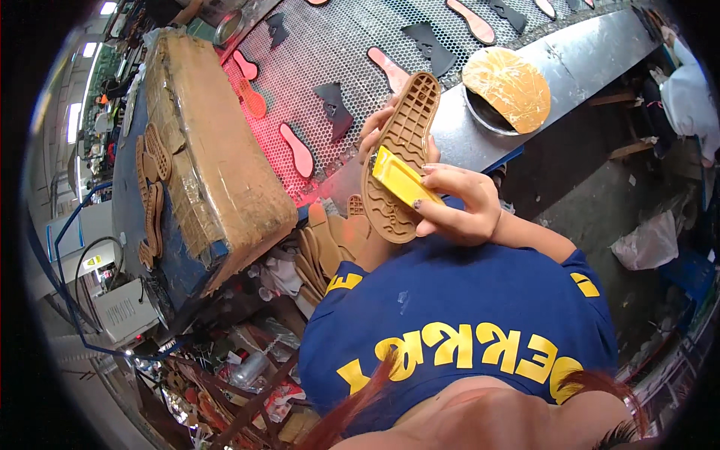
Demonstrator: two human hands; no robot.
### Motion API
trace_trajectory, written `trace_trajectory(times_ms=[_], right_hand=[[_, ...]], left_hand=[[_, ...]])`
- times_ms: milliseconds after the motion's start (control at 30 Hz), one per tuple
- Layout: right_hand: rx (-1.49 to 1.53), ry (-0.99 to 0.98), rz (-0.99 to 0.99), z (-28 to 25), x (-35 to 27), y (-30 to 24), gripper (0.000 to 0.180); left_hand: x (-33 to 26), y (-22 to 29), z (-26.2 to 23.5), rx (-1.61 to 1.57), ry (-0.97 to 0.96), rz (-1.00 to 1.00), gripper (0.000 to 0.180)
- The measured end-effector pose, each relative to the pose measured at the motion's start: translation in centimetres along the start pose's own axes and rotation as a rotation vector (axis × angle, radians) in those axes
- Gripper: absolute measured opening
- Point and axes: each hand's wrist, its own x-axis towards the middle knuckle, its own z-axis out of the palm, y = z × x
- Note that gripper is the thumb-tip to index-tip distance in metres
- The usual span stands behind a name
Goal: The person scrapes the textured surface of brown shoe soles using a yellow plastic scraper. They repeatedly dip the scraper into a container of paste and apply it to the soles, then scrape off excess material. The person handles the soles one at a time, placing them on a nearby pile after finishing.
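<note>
A brown shoe sole point(409, 124) is held up in front of my chest, its grid and wavy treads facing me. My left hand point(373, 129) grips it from behind; fingertips show past both edges, while the palm is hidden. Pinched between the thumb and fingers of my right hand point(469, 201) is a flat yellow plastic tool point(405, 177) with a recessed middle. It lies slantwise across the sole's middle, one end at the sole's left edge. Whether it touches the tread, I cannot tell.
Beyond my hands, a mesh conveyor point(349, 37) carries pink insoles point(296, 150) and black pieces point(334, 111). A round pan point(487, 112) with a tan lid point(510, 86) sits on the metal ledge point(592, 52). To the left stands a cardboard-covered box point(225, 135); more soles point(154, 157) lie beside it.
</note>
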Motion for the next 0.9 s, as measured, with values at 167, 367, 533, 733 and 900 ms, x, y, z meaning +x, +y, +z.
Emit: trace_trajectory(times_ms=[167,367,533,733,900], right_hand=[[0.128,-0.039,-0.057,-0.2,0.2,-0.4,0.031],[0.087,-0.043,0.039,-0.8,-0.3,0.0,0.035],[0.092,-0.051,0.03,-0.4,0.0,-0.3,0.033],[0.155,-0.078,0.114,-1.1,-0.6,0.4,0.032],[0.164,-0.064,0.17,-1.8,-1.4,1.8,0.031]], left_hand=[[-0.1,0.0,-0.5,-0.997,-0.2,-0.382,0.05],[-0.7,-3.7,1.8,-1.709,-0.192,-0.349,0.045],[-0.7,-1.6,1.5,-1.583,-0.267,-0.395,0.051],[-1.5,-2.4,3.6,-1.433,-0.068,-0.275,0.067],[-1.4,-2.4,5.1,-1.315,-0.151,-0.128,0.06]])
